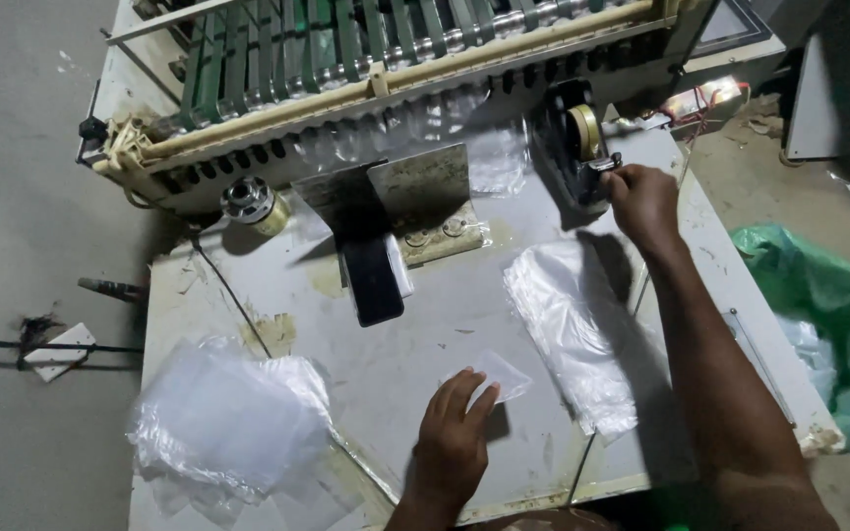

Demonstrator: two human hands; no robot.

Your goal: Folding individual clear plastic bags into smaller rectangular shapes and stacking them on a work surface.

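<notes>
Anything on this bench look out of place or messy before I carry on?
A dark phone lies face-down mid-table below the metal bracket, amid the work area. The left bag pile is rumpled and overhangs the table edge. The left hand pins a small clear piece; the right hand is at the tape dispenser.

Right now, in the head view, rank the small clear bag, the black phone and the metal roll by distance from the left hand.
1. Small clear bag: under the left hand's fingertips.
2. Black phone: up-left, table centre.
3. Metal roll: farthest, upper left by the machine.
</notes>
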